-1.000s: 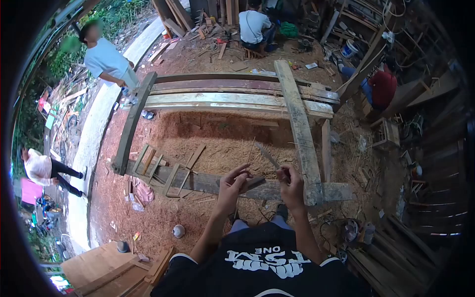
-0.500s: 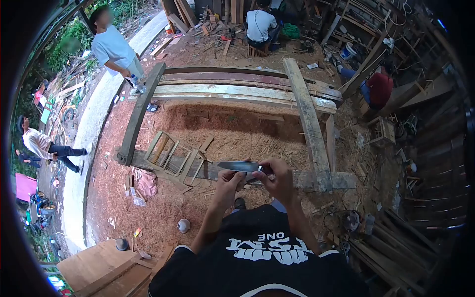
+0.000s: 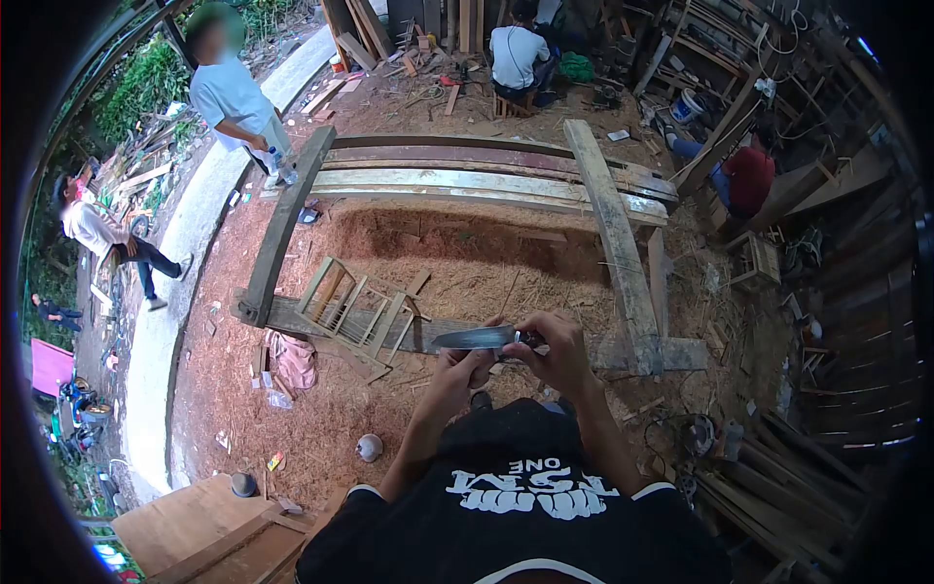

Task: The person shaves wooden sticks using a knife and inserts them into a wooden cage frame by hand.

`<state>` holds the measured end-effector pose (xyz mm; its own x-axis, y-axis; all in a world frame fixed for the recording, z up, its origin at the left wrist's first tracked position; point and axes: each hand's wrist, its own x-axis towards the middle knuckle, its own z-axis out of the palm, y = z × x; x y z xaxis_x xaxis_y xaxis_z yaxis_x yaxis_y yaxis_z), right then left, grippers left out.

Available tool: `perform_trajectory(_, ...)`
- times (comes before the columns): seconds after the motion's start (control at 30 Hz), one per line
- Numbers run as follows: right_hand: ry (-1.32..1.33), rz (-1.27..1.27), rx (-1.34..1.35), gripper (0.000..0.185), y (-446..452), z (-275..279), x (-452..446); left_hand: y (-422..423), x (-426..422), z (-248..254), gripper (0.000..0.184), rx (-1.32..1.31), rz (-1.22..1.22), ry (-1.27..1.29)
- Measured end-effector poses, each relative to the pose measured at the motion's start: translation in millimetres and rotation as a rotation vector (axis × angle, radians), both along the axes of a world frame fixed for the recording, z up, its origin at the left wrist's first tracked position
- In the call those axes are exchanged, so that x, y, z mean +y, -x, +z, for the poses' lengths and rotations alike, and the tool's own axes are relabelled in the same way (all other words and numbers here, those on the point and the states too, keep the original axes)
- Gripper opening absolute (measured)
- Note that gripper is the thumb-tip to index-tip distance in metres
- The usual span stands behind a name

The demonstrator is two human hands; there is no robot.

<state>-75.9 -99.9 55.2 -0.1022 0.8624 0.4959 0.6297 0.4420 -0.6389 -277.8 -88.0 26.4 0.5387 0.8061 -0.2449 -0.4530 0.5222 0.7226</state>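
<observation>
A knife with a broad grey blade is held in front of my chest, its tip pointing left. My left hand is closed beneath the blade, fingers and thumb pressed near its base. At the right end, my right hand pinches the knife where blade meets handle; the fingers hide most of that part. Just beyond the hands runs a weathered wooden beam. Against it, to the left, leans a small slatted wooden frame.
Two long timbers span from the near beam to stacked boards. Wood shavings cover the ground. A standing person holds a bottle at left; another person walks outside. Two people sit farther back.
Both hands and the knife have shifted slightly right and down in view. The person outside at left has stepped, and the surroundings have moved a little with my head.
</observation>
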Motion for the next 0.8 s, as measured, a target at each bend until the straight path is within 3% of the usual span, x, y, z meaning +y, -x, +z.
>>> perform_trajectory(0.47, 0.004, 0.015, -0.005, 0.036, -15, -20, -11, 4, -16, -4, 0.046, 0.043, -0.03, 0.006)
perform_trajectory(0.67, -0.007, -0.171, -0.037, 0.034, -40, -26, -11, 4, -18, -1, 0.043, 0.165, 0.054, -0.054)
perform_trajectory(0.8, 0.036, -0.092, 0.013, 0.034, -24, -18, -18, -2, -19, -14, 0.043, 0.125, 0.028, -0.045)
